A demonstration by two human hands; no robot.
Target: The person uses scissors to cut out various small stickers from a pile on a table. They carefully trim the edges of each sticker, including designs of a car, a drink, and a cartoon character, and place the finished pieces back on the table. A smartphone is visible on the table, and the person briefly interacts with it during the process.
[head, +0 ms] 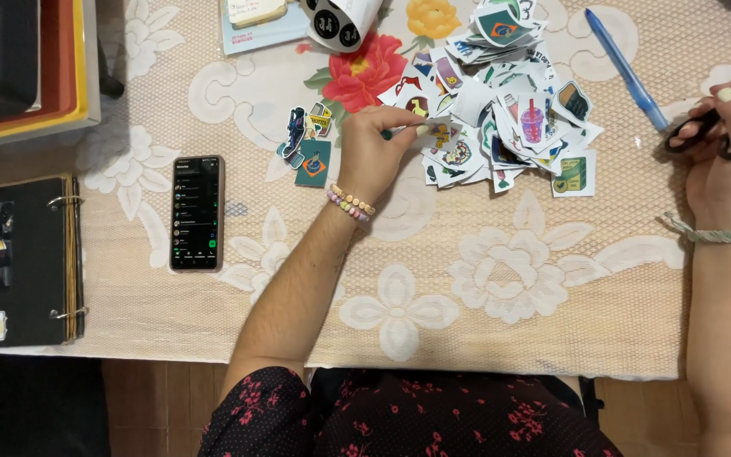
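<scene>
Left hand (374, 144) pinches a small sticker (440, 132) at the near edge of the sticker pile (509, 110); right hand (721, 144), farther right, grips black scissors (721, 131)

The left hand (371, 145) pinched a sticker (438, 132) at the sticker pile (509, 110); the right hand (725, 156) gripped black scissors (725, 135) at the desk's (467, 296) right edge.
</scene>
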